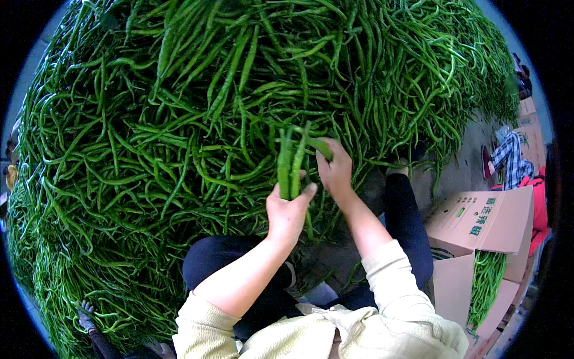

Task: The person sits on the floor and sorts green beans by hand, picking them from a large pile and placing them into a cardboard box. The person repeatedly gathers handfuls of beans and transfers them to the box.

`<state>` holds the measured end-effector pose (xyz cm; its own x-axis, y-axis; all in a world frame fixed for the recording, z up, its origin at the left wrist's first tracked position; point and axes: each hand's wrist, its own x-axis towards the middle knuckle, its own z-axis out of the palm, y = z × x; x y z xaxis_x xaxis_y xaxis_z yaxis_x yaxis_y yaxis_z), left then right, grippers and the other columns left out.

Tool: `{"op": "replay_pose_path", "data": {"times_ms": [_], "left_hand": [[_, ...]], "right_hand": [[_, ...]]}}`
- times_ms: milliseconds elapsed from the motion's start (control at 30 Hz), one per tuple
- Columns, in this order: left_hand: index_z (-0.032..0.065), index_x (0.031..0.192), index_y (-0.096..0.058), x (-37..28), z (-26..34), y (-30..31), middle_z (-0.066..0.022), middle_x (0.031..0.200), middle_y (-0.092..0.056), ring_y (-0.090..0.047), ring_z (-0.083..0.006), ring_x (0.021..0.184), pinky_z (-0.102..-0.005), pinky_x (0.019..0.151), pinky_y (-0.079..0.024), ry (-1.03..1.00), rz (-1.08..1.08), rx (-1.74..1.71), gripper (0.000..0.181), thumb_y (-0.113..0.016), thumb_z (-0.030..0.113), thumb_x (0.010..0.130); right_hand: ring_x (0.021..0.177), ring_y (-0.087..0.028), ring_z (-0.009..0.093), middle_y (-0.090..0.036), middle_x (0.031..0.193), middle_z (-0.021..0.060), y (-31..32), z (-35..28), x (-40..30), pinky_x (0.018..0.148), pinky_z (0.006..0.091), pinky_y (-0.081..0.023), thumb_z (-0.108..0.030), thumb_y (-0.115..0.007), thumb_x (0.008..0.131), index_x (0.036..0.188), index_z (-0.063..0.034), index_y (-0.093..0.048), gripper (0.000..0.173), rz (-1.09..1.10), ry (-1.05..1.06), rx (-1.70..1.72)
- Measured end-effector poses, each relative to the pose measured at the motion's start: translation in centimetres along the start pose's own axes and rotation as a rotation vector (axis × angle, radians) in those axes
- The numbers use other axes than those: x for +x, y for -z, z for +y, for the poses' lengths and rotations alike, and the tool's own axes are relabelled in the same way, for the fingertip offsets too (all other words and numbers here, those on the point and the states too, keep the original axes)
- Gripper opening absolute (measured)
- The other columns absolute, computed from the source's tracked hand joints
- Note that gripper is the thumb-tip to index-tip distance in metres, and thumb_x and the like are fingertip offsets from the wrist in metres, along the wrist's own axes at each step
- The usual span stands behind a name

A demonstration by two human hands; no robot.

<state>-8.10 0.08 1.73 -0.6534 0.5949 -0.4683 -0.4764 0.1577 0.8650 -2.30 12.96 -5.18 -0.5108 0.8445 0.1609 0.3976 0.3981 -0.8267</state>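
A huge heap of long green chili peppers (pixel 148 179) fills most of the view before me. My left hand (pixel 288 211) grips a small bunch of green peppers (pixel 290 172), which stand upright between thumb and fingers. Just to its right, my right hand (pixel 335 168) holds a green pepper (pixel 321 148) by its thumb and fingers, close to the upper ends of the bunch. The hands are apart, over the near edge of the heap. The far ends of the held peppers are slightly blurred.
An open cardboard box (pixel 453 278) with green peppers (pixel 486 282) inside stands at my right. A co-worker's gloved hand (pixel 86 315) touches the heap at lower left. Another person's checked trouser leg (pixel 509 161) shows at the right. My bent legs frame the floor below the heap.
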Motion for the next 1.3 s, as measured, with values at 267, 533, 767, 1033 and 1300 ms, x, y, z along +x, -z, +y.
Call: {"op": "replay_pose_path", "data": {"times_ms": [267, 533, 767, 1033, 1300], "left_hand": [[0.0007, 0.104, -0.055, -0.1, 0.4, -0.9, -0.0042, 0.083, -0.059, -0.055, -0.0137, 0.063, -0.027, 0.06, -0.043, 0.011, -0.046, -0.134, 0.028, -0.067, 0.008, 0.08], [-0.0002, 0.108, -0.051, -0.6, -0.1, -0.4, -0.0053, 0.083, -0.057, -0.056, -0.0151, 0.07, -0.0281, 0.066, -0.046, -0.014, -0.038, -0.109, 0.045, -0.076, 0.017, 0.075], [0.0022, 0.092, -0.054, -0.5, -0.2, 0.6, -0.0028, 0.082, -0.06, -0.056, -0.0132, 0.073, -0.0274, 0.067, -0.045, 0.06, -0.032, -0.087, 0.031, -0.075, 0.008, 0.069], [0.0014, 0.099, -0.055, -1.7, -0.1, -1.1, -0.0039, 0.087, -0.06, -0.057, -0.0139, 0.079, -0.0285, 0.075, -0.046, 0.082, -0.194, -0.016, 0.037, -0.074, 0.005, 0.068], [0.0037, 0.095, -0.053, -1.7, 0.5, -2.0, -0.0006, 0.083, -0.059, -0.055, -0.0099, 0.074, -0.0252, 0.071, -0.046, 0.102, -0.3, -0.057, 0.029, -0.072, 0.008, 0.073]], "right_hand": [[0.107, -0.056, 0.033, -0.059, 0.116, 0.0153, -1.6, 1.9, 5.7, 0.092, 0.0392, -0.044, -0.03, -0.056, 0.086, 0.116, -0.009, -0.059, 0.037, -0.316, -0.04, -0.217], [0.085, -0.062, 0.04, -0.063, 0.088, 0.0223, 6.7, -4.6, -5.4, 0.076, 0.0454, -0.05, -0.01, -0.054, 0.083, 0.116, 0.001, -0.043, 0.036, -0.247, -0.305, -0.235], [0.099, -0.06, 0.036, -0.056, 0.115, 0.0239, 8.3, -6.8, -8.3, 0.087, 0.0392, -0.048, -0.021, -0.071, 0.073, 0.136, 0.0044, -0.03, 0.079, -0.678, 0.302, -0.045], [0.114, -0.048, 0.034, -0.051, 0.124, 0.0149, 0.5, 0.4, 7.1, 0.09, 0.041, -0.044, -0.017, -0.058, 0.085, 0.127, -0.0045, -0.047, 0.045, -0.098, 0.26, -0.414], [0.123, -0.043, 0.031, -0.045, 0.132, 0.0193, -3.0, 1.0, 8.5, 0.096, 0.0394, -0.043, -0.019, -0.059, 0.086, 0.128, -0.0086, -0.043, 0.047, -0.572, 0.052, -0.697]]}}
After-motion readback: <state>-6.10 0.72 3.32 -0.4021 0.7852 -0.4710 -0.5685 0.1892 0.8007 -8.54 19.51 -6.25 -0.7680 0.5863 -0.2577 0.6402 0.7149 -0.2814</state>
